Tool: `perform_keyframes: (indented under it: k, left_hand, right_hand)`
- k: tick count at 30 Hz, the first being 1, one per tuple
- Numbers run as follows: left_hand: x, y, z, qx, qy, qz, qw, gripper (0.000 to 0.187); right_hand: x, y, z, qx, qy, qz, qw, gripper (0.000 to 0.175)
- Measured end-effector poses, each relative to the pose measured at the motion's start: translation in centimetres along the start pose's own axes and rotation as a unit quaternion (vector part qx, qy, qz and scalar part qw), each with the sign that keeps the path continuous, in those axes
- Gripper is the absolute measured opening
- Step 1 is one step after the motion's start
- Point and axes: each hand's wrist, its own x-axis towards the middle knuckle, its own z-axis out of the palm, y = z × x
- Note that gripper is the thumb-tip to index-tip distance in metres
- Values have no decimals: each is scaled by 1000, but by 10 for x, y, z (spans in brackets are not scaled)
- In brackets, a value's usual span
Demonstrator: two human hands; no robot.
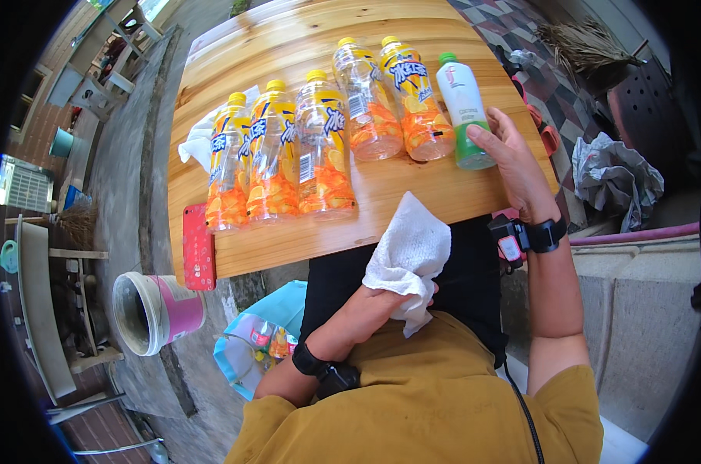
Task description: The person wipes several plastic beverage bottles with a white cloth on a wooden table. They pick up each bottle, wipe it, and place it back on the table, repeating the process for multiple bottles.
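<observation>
My left hand (379, 307) holds a crumpled white cloth or paper towel (414, 238) over my lap, just off the near table edge. My right hand (515, 159) is at the lower right side of a white-and-green coconut water bottle (459, 95) with a green cap. The thumb lies across its front; the fingers are partly behind it. Left of it are several clear plastic iced tea bottles with yellow caps and orange labels, such as one bottle (417, 110) beside it and another bottle (325, 168) in the left group. All their caps point away from me.
A red phone (200, 246) lies at the wooden table's (287, 243) left edge. Another white cloth (197, 139) is behind the left bottles. On the floor at left stand a white-and-pink bucket (159, 313) and a light-blue bag (284, 304) of bottles. Grey crumpled plastic (614, 174) sits at right.
</observation>
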Motion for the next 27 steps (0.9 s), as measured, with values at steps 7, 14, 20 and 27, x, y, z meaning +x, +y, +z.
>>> perform_keyframes:
  k: [7, 14, 20, 27]
  left_hand:
    - [-31, 25, -11, 84, 38, 137, 986, 47]
    - [-30, 51, 0, 405, 60, 228, 883, 46]
    - [-42, 71, 11, 518, 33, 241, 820, 44]
    - [-59, 68, -6, 526, 109, 312, 783, 41]
  right_hand:
    - [-23, 17, 3, -32, 64, -49, 996, 74]
    - [-76, 6, 30, -111, 171, -169, 964, 47]
    - [-84, 1, 92, -35, -156, -79, 984, 59]
    - [-50, 9, 140, 40, -192, -30, 980, 71]
